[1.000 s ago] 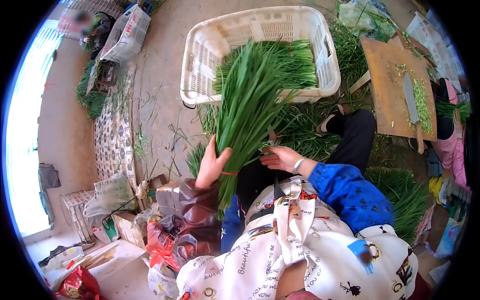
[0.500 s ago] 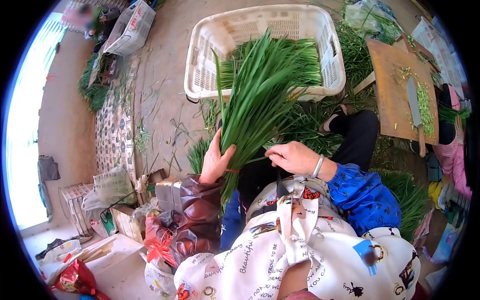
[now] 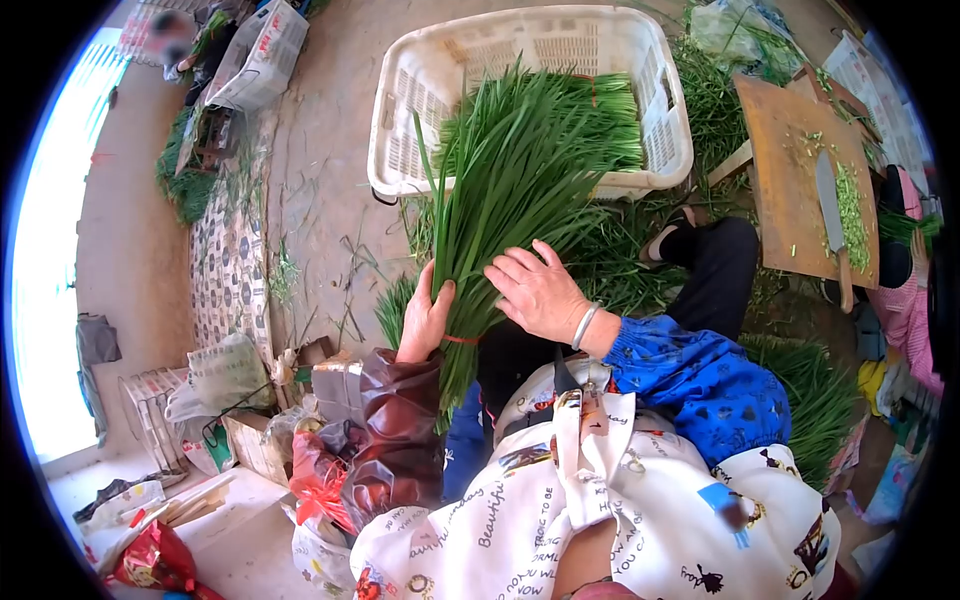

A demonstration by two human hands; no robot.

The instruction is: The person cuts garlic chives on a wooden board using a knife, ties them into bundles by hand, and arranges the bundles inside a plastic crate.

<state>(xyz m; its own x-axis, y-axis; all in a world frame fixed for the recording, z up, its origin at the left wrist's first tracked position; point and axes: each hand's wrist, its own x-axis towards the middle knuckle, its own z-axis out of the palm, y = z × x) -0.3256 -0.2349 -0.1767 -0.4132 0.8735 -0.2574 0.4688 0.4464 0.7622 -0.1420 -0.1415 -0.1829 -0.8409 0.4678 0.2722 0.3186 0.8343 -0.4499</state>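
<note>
"Beautiful" is printed on the white smock (image 3: 480, 530), on the near side of the perforated plastic basket (image 3: 662, 125). The left hand (image 3: 428, 318) closes its fingers round a leafy green bunch (image 3: 500, 190) — banded red, its tips over the basket. The right hand (image 3: 540, 295), palm down, lays spread fingers against the leaves.

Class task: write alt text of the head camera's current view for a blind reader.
A person's bare left hand grips a leafy green bundle tied with a red band, while the bare right hand touches it. Beyond, a white plastic basket holds more green stalks; a wooden-handled metal knife lies on a brown wooden board.
</note>
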